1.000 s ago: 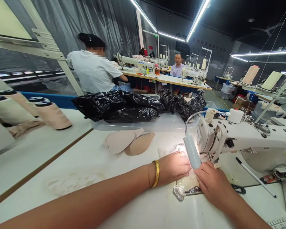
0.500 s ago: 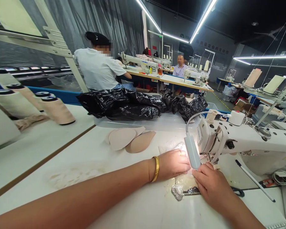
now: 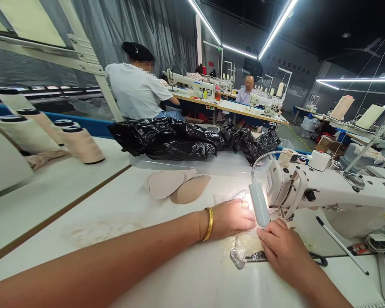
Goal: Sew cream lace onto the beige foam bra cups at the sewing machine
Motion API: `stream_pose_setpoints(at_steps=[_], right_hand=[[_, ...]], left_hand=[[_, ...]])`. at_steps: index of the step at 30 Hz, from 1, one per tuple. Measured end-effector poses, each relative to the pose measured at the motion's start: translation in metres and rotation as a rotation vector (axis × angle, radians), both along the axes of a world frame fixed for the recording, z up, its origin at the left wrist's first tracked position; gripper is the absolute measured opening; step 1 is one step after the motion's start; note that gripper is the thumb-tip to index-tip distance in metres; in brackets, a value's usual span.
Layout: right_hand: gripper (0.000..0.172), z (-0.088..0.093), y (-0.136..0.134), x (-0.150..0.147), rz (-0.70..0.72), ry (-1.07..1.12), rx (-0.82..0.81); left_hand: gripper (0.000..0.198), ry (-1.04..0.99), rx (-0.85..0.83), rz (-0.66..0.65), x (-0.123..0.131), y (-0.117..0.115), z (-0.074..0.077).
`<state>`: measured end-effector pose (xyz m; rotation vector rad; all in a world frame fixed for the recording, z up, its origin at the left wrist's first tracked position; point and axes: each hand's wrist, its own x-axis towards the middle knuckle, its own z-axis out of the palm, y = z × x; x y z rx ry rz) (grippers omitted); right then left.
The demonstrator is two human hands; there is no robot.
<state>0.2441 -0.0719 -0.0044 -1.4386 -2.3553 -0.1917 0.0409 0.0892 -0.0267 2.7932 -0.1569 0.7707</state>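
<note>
Under the needle area of a white sewing machine (image 3: pixel 336 186), a piece of pale, lacy fabric (image 3: pixel 223 198) lies in bright lamplight. My left hand (image 3: pixel 235 219), with a gold bangle at the wrist, presses on it with fingers bent and close together. Just right of it, my right hand (image 3: pixel 285 246) is closed, thumb and forefinger pinched at the fabric's near edge. A grey lamp head (image 3: pixel 259 205) hangs between the hands and hides the needle and some fingertips. Beige moulded cups (image 3: pixel 191 189) lie to the left of my left hand.
Black plastic bags (image 3: pixel 179 141) lie in a clear bin behind the table. Thread cones (image 3: pixel 83 145) stand at the left. A white stick with a black tip (image 3: pixel 343 246) and black scissor handles (image 3: pixel 319 259) lie at the right. A co-worker (image 3: pixel 136 90) sits beyond.
The view has shifted slightly, moving the background a little to the right. Both hands stay almost in place by the needle; the fabric shows no clear movement.
</note>
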Motion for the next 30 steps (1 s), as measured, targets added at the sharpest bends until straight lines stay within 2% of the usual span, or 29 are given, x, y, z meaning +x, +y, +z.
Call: stream_pose_setpoints(at_steps=[5, 9, 16, 19, 22, 26, 29, 30], right_hand=[[0.022, -0.003, 0.001, -0.001, -0.004, -0.013, 0.015], [0.022, -0.004, 0.0, -0.001, -0.011, -0.017, 0.029], [0.024, -0.003, 0.002, -0.002, -0.03, -0.013, 0.034], [0.025, -0.004, 0.003, -0.001, -0.034, 0.004, 0.027], [0.026, -0.006, 0.004, 0.002, -0.033, 0.066, -0.018], [0.024, -0.005, 0.002, -0.001, -0.063, 0.299, -0.111], [0.019, 0.003, -0.004, -0.016, -0.138, 0.69, -0.39], [0.024, 0.006, -0.007, -0.024, -0.142, 0.852, -0.507]], left_hand=[[0.026, 0.033, -0.18, 0.023, -0.001, 0.002, -0.002], [0.03, 0.065, -0.097, 0.034, 0.0, 0.003, -0.003], [0.021, 0.114, -0.012, 0.119, 0.0, 0.009, 0.002], [0.012, 0.133, 0.029, 0.164, -0.001, 0.005, 0.008], [0.006, 0.175, 0.082, 0.268, -0.003, -0.006, 0.014], [0.018, 0.187, 0.089, 0.409, -0.008, -0.027, 0.022], [0.024, 0.161, 0.063, 0.414, -0.022, -0.053, 0.03], [0.024, 0.133, 0.032, 0.383, -0.028, -0.063, 0.032]])
